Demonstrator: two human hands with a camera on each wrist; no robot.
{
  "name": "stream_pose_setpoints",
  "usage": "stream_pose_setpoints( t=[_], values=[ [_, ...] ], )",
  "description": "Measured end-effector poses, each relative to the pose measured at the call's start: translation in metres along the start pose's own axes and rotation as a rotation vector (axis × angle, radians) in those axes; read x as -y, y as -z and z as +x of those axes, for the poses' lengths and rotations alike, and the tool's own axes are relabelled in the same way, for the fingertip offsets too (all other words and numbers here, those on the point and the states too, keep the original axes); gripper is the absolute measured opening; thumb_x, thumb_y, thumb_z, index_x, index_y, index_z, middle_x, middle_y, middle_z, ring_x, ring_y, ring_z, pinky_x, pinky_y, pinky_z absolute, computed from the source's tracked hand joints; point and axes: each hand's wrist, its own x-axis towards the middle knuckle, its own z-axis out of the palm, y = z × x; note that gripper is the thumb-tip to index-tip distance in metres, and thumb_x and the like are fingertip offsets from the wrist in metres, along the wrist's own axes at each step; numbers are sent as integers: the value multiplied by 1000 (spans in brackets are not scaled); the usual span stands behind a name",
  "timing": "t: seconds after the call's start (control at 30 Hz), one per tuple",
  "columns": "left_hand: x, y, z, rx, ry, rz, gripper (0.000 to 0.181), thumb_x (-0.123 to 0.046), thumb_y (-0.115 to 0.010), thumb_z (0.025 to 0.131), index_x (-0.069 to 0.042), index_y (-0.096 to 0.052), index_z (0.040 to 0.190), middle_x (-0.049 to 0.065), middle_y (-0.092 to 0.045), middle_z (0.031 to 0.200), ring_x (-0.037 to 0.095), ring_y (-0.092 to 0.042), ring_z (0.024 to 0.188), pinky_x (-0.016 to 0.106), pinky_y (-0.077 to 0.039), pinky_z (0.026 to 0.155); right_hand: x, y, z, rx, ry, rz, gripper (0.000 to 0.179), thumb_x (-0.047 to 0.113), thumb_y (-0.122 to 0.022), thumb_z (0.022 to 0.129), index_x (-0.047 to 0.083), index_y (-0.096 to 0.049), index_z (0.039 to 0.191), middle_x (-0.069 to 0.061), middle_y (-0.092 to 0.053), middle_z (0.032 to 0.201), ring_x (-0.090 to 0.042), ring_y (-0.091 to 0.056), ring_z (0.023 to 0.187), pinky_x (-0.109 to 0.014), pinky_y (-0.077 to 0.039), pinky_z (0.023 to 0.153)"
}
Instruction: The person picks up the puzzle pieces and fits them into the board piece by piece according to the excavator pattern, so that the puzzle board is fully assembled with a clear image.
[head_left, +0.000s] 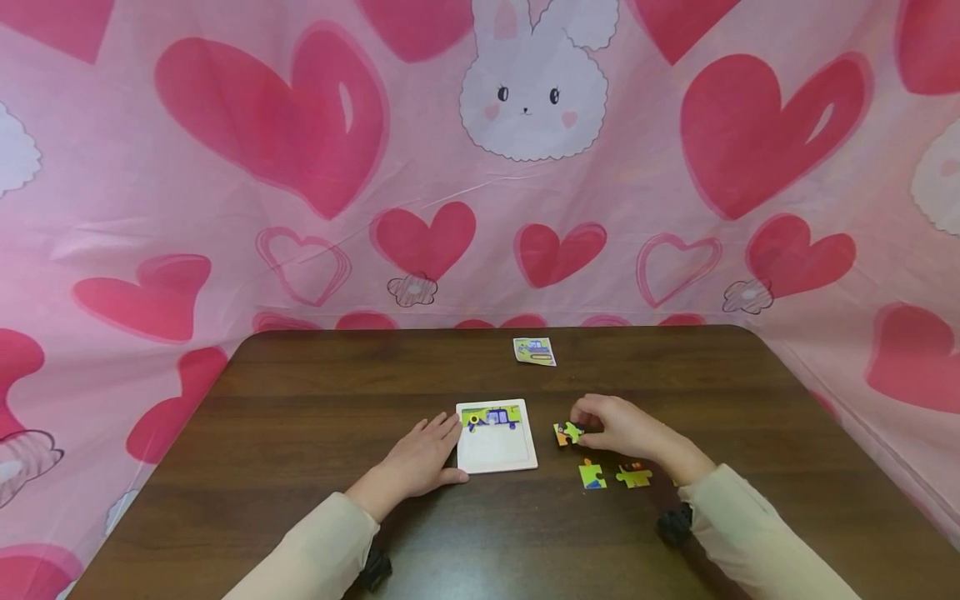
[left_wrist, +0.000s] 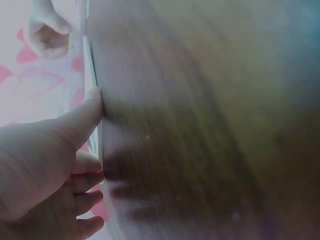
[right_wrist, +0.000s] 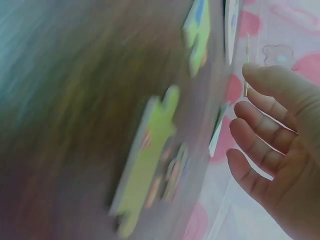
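i count two hands around one white tray (head_left: 495,454). the left hand (head_left: 423,457) lies along the tray's left rim, fingers straight, the thumb parted from them at the near corner. right of the tray, the right hand (head_left: 618,429) pinches one jigsaw piece (head_left: 573,431) between thumb and fingers. two loose ones show plainly to the tray's near right: a green-and-blue piece (head_left: 591,477) and a longer green piece (head_left: 636,478). my right wrist view gives me a partly hidden piece (right_wrist: 175,175) behind the longer one, so i cannot give a firm total. inside the tray, one picture strip (head_left: 491,418) with a purple vehicle runs along the far edge; i cannot count its pieces. one small card (head_left: 536,351) lies beyond the tray, slightly right. under the tray is one dark brown wood-grain table (head_left: 337,375), rounded at both far corners. behind the tray hangs pink cloth (head_left: 435,179) with red hearts and, high up, one whole rabbit head (head_left: 532,112). two pale sleeves (head_left: 315,546) reach in from the tray's near side
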Motion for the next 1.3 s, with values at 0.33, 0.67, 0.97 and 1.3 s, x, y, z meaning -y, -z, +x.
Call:
stream_pose_setpoints(
  t=[0.33, 0.67, 0.97, 1.3],
  values=[
    [-1, 1, -1, -7, -8, -1, 75, -46, -62, 83, 2, -40, 136, 15, -34, 143, 32, -27, 132, 49, -23, 104, 23, -8, 21, -49, 27, 18, 23, 12, -76, 76, 13, -60, 92, 6, -57, 82, -10, -52, 72, -27, -49, 67],
    [-2, 1, -1, -4, -9, 8, 74, -46, -61, 84, 3, -41, 136, 16, -35, 143, 32, -27, 132, 48, -24, 104, 52, -20, 47, -67, 71, -5, 22, 14, -76, 76, 11, -60, 90, 4, -54, 75, -13, -50, 67, -24, -44, 59],
    [-1, 1, -1, -8, -9, 11, 75, -47, -61, 83, 2, -42, 136, 16, -35, 142, 33, -28, 132, 49, -24, 104, 69, -41, 69, -55, 86, -18, 20, 15, -75, 75, 11, -60, 88, 4, -54, 76, -9, -47, 65, -24, -42, 58],
    [0, 0, -1, -30, -24, 15, 74, -46, -62, 84, 3, -41, 136, 16, -36, 142, 33, -29, 131, 49, -25, 103, 75, -57, 85, -17, 91, -85, 18, 16, -73, 74, 12, -59, 84, 8, -47, 70, -9, -45, 63, -23, -38, 58]
  ],
)
